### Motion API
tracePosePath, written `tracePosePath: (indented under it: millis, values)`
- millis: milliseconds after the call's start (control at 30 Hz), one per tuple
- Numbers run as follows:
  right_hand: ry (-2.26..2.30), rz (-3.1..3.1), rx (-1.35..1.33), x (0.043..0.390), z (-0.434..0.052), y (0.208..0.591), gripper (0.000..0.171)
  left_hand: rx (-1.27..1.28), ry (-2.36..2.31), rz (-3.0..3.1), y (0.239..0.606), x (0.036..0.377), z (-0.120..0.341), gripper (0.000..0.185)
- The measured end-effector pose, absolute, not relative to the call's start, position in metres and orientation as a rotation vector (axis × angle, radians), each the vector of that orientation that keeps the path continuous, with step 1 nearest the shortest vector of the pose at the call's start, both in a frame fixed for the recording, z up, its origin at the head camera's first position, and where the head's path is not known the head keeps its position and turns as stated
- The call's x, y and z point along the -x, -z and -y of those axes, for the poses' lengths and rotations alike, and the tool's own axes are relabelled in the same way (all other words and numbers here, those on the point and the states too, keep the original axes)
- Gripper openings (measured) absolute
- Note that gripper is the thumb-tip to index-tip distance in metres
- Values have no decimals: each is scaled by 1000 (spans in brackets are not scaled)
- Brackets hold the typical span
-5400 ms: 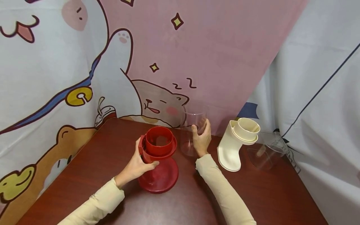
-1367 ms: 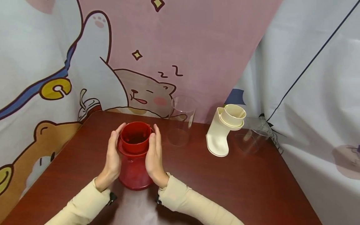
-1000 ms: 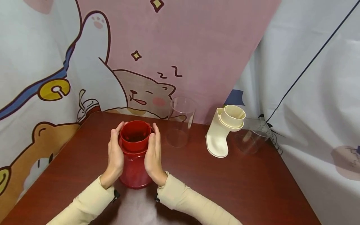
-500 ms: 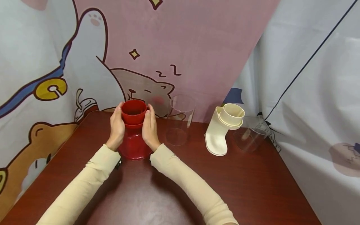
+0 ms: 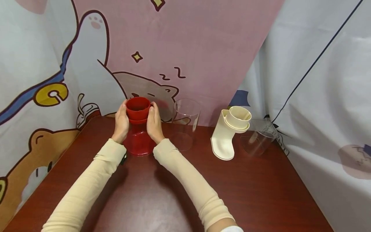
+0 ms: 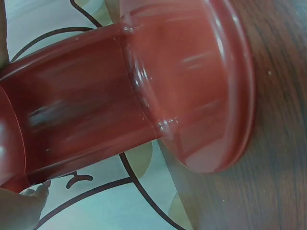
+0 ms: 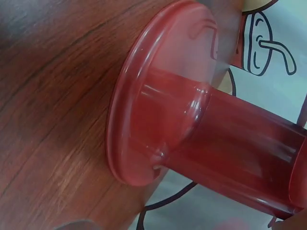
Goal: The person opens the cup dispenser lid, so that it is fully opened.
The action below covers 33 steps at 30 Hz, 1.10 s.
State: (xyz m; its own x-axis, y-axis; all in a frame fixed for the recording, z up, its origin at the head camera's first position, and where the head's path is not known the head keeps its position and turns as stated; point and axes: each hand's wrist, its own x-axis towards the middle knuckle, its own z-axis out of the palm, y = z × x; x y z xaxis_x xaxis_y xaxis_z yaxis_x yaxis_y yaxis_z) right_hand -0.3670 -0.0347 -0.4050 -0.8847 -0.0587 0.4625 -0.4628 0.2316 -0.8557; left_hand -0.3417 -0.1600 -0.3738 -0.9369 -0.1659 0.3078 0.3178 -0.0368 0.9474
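A red plastic stand (image 5: 139, 143) with a wide round base and a cup-shaped collar (image 5: 138, 112) on top stands upright near the back of the table. My left hand (image 5: 120, 124) lies along the collar's left side, and my right hand (image 5: 154, 124) lies along its right side. In the head view the fingers of both hands look fairly straight, pressing the collar between them. Both wrist views show the smooth red column (image 6: 81, 100) and the base (image 7: 144, 120) close to the wood. Only bits of fingers show at the edges there.
Right of my hands stands a tall clear cylinder (image 5: 185, 129). Farther right are a cream stand (image 5: 224, 141) of similar kind and another clear container (image 5: 258, 141). The wooden table (image 5: 232, 193) meets a printed cloth (image 5: 208, 48) at the back.
First my left hand gripped the red stand and my right held the clear cylinder. The cylinder was then released; both hands have since moved the stand away from me, toward the back cloth.
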Motion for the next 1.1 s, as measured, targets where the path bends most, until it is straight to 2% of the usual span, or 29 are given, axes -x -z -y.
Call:
tracePosePath:
  millis: [233,467,667,900,1100]
  values:
    - [-1844,2292,-447,361,25,400,59,102,2028,2018,372,334,161,51]
    - [-1941,2271,-428,339,20,395,66,26,2125,1981,369,318,166,65]
    - [-1978,2274,-465,315,5,389,68,104,1982,2120,385,301,173,66]
    - [-2016,2368,-614,267,-20,375,54,242,1876,2316,399,257,175,62]
    - [-1849,2491,-822,242,-41,393,56,489,1741,2556,403,226,168,54]
